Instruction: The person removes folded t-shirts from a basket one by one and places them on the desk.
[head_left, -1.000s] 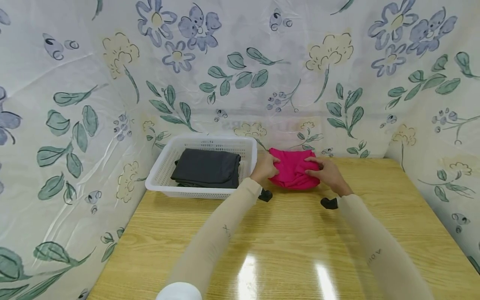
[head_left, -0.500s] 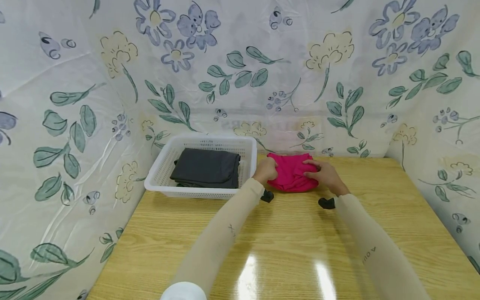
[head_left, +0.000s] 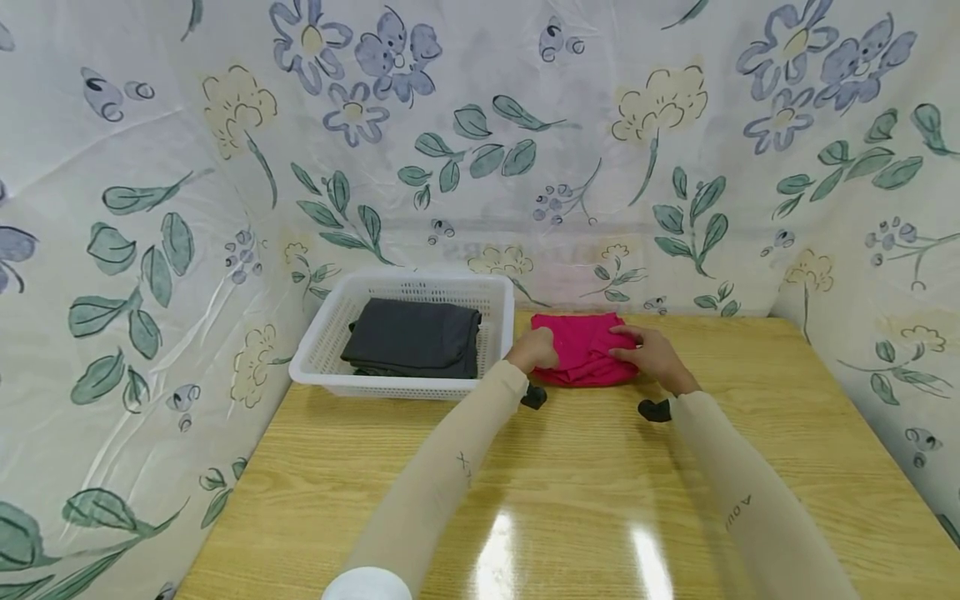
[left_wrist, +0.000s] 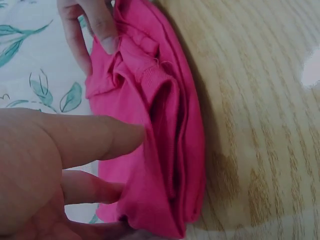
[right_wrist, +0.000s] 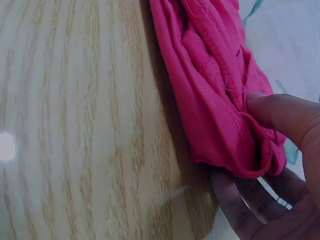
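Note:
A folded bright pink garment (head_left: pixel 581 342) lies on the table next to the basket, its layered hems and stitching showing in both wrist views. At its left edge my left hand (head_left: pixel 534 348) holds the cloth; in the left wrist view the thumb lies on the top layer and the fingers reach along the side. My right hand (head_left: pixel 651 357) grips the opposite edge. In the right wrist view its thumb presses on top of the pink fabric (right_wrist: pixel 215 100) while the fingers sit beneath the fold.
Left of the garment stands a white perforated plastic basket (head_left: pixel 315 367) with folded dark grey clothes (head_left: pixel 412 333) in it. The wooden table (head_left: pixel 585 467) backs onto a floral sheet (head_left: pixel 480 208), which also hangs along both sides.
The pink garment has come down and slightly toward me, and its top looks flatter. Both hands stay at its side edges. The basket has not moved.

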